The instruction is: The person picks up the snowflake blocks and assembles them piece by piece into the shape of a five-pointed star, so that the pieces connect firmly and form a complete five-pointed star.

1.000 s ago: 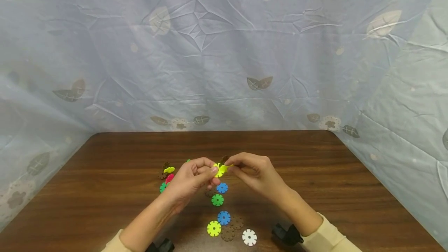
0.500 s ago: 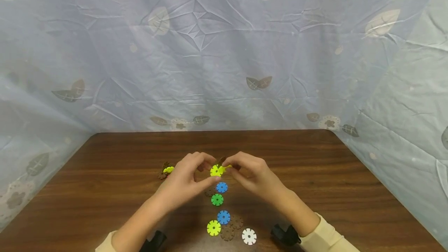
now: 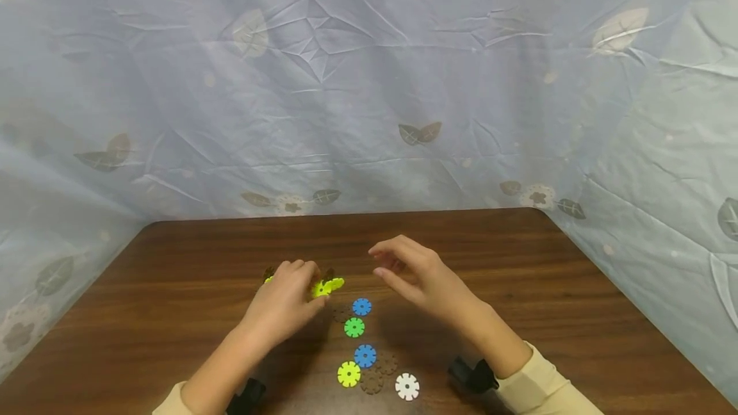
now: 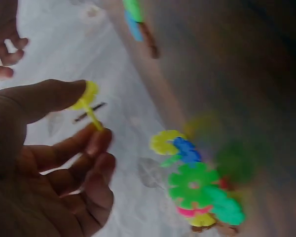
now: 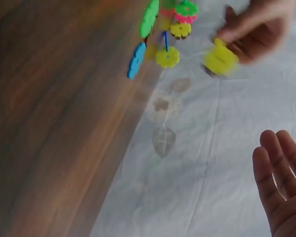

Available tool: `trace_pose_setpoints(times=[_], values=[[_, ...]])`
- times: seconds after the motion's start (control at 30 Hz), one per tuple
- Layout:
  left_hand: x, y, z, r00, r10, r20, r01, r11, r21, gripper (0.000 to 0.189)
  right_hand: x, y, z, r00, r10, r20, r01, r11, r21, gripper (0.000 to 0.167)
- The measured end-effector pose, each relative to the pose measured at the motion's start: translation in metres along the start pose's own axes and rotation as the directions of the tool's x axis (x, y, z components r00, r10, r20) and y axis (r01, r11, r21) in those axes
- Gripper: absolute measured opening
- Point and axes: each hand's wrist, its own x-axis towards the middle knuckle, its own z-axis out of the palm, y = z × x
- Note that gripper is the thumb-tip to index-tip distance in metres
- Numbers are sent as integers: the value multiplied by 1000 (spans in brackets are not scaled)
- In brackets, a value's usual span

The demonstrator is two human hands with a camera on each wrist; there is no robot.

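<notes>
My left hand (image 3: 282,303) pinches a small joined piece of yellow notched discs (image 3: 323,288) between thumb and fingers. A brown notched disc (image 3: 329,274) sticks up from that piece. In the left wrist view, the thumb partly covers one yellow disc (image 4: 92,91). My right hand (image 3: 421,277) hovers to the right over the table, its fingers loosely bent and apart, holding nothing. A cluster of linked discs (image 4: 193,185) in green, yellow, blue and pink shows in the left wrist view; in the head view my left hand hides most of it.
Loose notched discs lie on the wooden table (image 3: 490,274) in front of me: a blue disc (image 3: 362,307), a green disc (image 3: 354,327), a yellow disc (image 3: 348,374), a white disc (image 3: 407,387) and several brown ones. Patterned cloth (image 3: 346,114) hangs behind the table.
Both hands held the yellow piece earlier. The right hand has let go and lifted slightly; the left hand has carried the piece left, toward the linked cluster.
</notes>
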Motion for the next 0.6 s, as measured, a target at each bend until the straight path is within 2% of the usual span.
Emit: trace_pose_setpoints(times=[0.13, 0.23, 0.6], values=[[4, -11, 9, 998, -50, 47, 45, 993, 113, 39, 0, 3, -4, 1000, 7, 2, -7, 1000, -4, 27], [5, -18, 12, 995, -74, 61, 64, 986, 156, 43, 2, 4, -4, 1000, -14, 12, 14, 1000, 1, 27], [6, -23, 13, 979, -147, 145, 120, 976, 180, 29, 0, 2, -7, 998, 23, 61, -22, 1000, -9, 26]])
